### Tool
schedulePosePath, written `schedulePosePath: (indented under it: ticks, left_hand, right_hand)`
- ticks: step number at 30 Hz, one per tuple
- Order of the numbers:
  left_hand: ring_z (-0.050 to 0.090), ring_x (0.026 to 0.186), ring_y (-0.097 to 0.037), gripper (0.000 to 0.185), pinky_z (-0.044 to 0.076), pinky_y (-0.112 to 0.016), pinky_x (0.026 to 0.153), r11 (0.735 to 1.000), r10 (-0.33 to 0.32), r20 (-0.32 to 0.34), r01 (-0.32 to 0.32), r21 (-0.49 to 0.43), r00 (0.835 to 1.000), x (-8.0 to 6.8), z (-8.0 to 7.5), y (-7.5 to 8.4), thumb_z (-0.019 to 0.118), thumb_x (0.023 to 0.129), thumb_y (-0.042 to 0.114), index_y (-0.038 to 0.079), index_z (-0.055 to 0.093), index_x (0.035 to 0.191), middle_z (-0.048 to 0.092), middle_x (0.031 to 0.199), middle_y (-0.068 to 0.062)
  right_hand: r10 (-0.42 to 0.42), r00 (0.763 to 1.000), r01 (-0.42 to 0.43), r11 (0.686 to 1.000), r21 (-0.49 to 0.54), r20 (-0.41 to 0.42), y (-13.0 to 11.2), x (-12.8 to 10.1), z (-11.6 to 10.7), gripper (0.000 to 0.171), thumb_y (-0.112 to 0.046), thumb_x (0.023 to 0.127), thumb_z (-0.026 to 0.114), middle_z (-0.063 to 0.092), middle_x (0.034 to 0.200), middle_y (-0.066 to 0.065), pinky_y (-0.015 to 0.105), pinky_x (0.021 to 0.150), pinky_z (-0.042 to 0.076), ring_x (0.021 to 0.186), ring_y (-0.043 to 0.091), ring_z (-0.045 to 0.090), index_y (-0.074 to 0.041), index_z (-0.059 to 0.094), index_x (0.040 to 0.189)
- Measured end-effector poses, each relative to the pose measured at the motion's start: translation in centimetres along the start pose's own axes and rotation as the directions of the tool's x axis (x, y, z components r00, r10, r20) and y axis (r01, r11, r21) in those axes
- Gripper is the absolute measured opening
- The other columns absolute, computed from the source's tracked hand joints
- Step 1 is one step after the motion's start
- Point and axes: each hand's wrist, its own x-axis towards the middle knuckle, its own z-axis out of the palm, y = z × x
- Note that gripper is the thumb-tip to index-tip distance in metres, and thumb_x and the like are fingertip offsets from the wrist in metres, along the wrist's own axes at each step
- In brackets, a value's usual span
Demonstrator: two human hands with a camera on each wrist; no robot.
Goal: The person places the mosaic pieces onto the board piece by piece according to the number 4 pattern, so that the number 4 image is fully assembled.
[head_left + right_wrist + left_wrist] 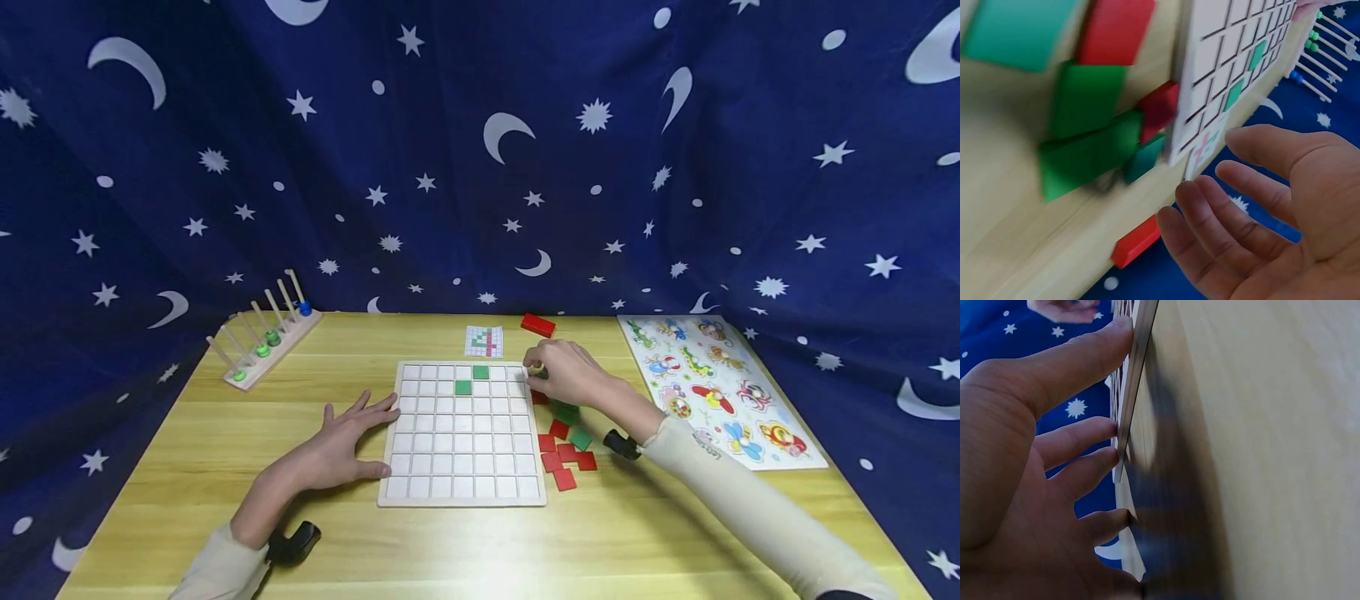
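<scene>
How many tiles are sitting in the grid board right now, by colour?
Green tiles in the grid board: 2
Red tiles in the grid board: 0; they lie loose on the table to its right
Total in the board: 2

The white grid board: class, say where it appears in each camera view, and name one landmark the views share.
Head view: white grid board lies flat at table centre, between the hands.
Left wrist view: seen edge-on, a thin strip at the left hand's fingers.
Right wrist view: upper right, holding two green tiles.
Shared landmark: the starry blue cloth.
</scene>
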Motion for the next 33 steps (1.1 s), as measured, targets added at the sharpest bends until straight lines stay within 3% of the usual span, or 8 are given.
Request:
schedulePosePath:
  ticks: [7, 13, 19, 33]
  left_hand:
    - [0.011, 0.148, -0.044, 0.081, -0.007, -0.083, 0.098, 1.000, 0.008, -0.004, -0.008, 0.005, 1.000, 0.0, 0.0, -0.1, 0.086, 0.078, 0.034, 0.012, 0.051, 0.147, 0.027, 0.163, -0.005]
    - [0.010, 0.149, -0.043, 0.081, -0.007, -0.083, 0.099, 1.000, 0.007, -0.002, -0.007, 0.000, 1.000, 0.0, 0.0, -0.2, 0.085, 0.079, 0.034, 0.013, 0.050, 0.148, 0.027, 0.163, -0.004]
    - [0.010, 0.149, -0.043, 0.080, -0.008, -0.082, 0.099, 1.000, 0.004, -0.003, -0.004, -0.011, 1.000, 0.1, 0.1, -0.2, 0.085, 0.079, 0.034, 0.013, 0.050, 0.148, 0.027, 0.163, -0.003]
    - [0.009, 0.149, -0.044, 0.080, -0.009, -0.082, 0.099, 1.000, 0.007, 0.005, -0.007, -0.026, 1.000, 0.0, 0.0, -0.1, 0.086, 0.079, 0.032, 0.012, 0.050, 0.148, 0.026, 0.163, -0.005]
  right_hand:
    - [0.041, 0.996, -0.039, 0.999, -0.023, 0.075, 1.4, -2.1, -0.1, 0.014, -0.014, 0.082, 0.081, 0.054, 0.067, -0.003, 0.029, 0.053, 0.036, 0.059, 0.012, 0.044, -0.011, 0.068, 0.080]
    - [0.054, 0.994, -0.052, 0.998, -0.029, 0.091, 1.9, -2.9, 0.2, 0.020, -0.016, 0.079, 0.081, 0.041, 0.060, -0.007, 0.028, 0.051, 0.027, 0.057, 0.011, 0.037, -0.012, 0.063, 0.072]
    - [0.073, 0.991, -0.070, 0.997, -0.030, 0.114, 2.0, -3.1, 0.3, 0.022, -0.018, 0.078, 0.081, 0.037, 0.061, -0.008, 0.028, 0.052, 0.026, 0.057, 0.010, 0.035, -0.013, 0.061, 0.069]
    - [0.071, 0.995, -0.067, 0.996, -0.061, 0.065, 1.8, -2.8, 0.7, 0.020, -0.013, 0.075, 0.081, 0.044, 0.062, -0.006, 0.028, 0.049, 0.031, 0.057, 0.013, 0.042, -0.012, 0.061, 0.072]
